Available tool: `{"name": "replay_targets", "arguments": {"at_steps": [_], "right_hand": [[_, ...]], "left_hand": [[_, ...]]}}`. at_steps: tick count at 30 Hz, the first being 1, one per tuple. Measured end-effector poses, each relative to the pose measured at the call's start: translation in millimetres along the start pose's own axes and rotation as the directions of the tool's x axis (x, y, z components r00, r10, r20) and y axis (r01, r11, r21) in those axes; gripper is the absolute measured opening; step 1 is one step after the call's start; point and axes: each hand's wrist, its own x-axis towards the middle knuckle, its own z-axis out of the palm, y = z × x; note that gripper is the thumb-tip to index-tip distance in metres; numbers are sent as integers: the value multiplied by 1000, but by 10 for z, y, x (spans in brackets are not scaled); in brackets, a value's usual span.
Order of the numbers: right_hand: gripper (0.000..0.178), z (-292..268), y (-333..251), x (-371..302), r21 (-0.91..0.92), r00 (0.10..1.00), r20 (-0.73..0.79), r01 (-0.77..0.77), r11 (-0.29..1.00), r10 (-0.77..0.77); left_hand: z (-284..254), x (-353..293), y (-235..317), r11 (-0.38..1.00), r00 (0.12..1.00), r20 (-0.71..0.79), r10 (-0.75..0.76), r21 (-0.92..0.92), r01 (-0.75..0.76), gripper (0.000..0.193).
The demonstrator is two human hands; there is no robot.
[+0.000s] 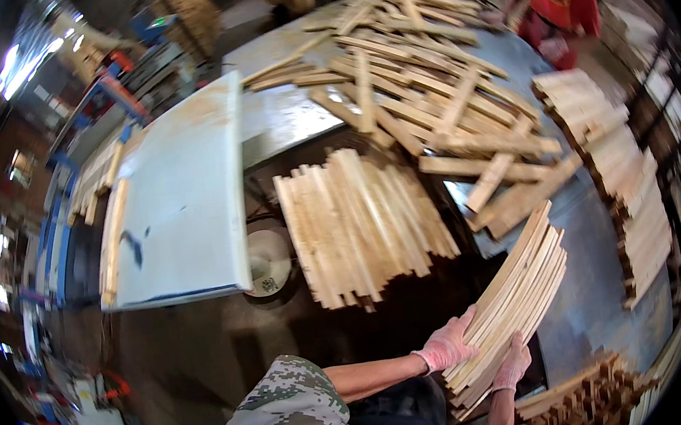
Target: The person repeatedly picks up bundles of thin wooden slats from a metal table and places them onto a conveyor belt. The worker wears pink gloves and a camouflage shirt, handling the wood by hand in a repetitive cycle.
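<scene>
A bundle of thin wooden strips (514, 285) is held between my two gloved hands at the lower right, tilted up toward the far side. My left hand (448, 342), in a pinkish-white knit glove, grips the bundle's left edge. On its right side, near the lower end, my right hand (511, 363) is closed round it in a similar glove. Several strips lie side by side in the bundle, their ends slightly uneven. To the left of it, a stack of light wooden strips (358, 223) sits low between the tables.
Loose planks (436, 94) lie heaped on the metal table (587, 269). Wooden strips (610, 176) line its right side, with more stacked strips (585, 402) at the lower right. A pale blue-white tabletop (182, 204) stands left. A person in red (555, 3) is across the table.
</scene>
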Motion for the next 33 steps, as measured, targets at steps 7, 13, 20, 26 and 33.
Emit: {"name": "replay_targets", "arguments": {"at_steps": [7, 13, 20, 26, 33], "right_hand": [[39, 1572, -496, -1587, 59, 919, 250, 299, 952, -305], [39, 3181, -609, -2936, -209, 700, 553, 642, 738, -453], [69, 4746, -655, -4789, -278, 352, 928, 874, 398, -126], [63, 5760, -59, -5426, -170, 213, 951, 966, 194, -225], [66, 6786, -61, -5977, -190, 237, 958, 946, 262, -161]], "left_hand": [[-1537, -1639, -565, 988, 917, -383, 110, -61, -144, 113], [-2768, -2948, -1568, 870, 646, -750, 142, -216, -443, 111], [-4016, -4320, -2748, 634, 656, -739, -151, -582, -509, 96], [-4830, -4895, -3469, 902, 580, -778, -242, -401, -161, 77], [-6361, -5033, -3584, 715, 468, -666, -581, -142, 685, 95]]}}
